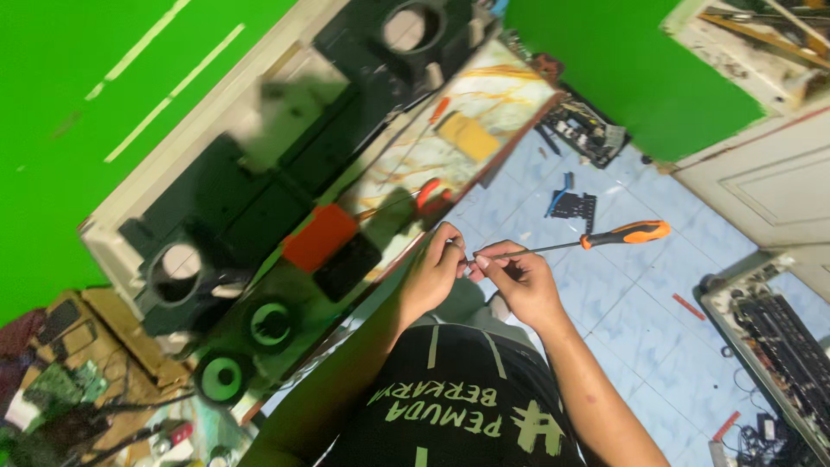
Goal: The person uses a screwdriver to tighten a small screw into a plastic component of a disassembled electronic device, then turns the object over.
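A screwdriver (624, 233) with an orange and black handle sticks out to the right, and its thin metal shaft runs back to my hands. My right hand (519, 278) pinches the shaft close to its tip. My left hand (435, 264) meets it there, fingers closed around the tip end. Whether a small part sits between those fingers is hidden. Both hands hover above my lap, over the black shirt (450, 406), beside the edge of a workbench (484, 95) with a marble-patterned top.
On the workbench lie an orange box (318, 238), red-handled pliers (428, 192), a yellow block (469, 136) and black speaker housings (177, 272). Circuit boards (581, 130) lie on the blue tiled floor (640, 303). An opened electronics chassis (778, 337) stands at right, below a white door (769, 186).
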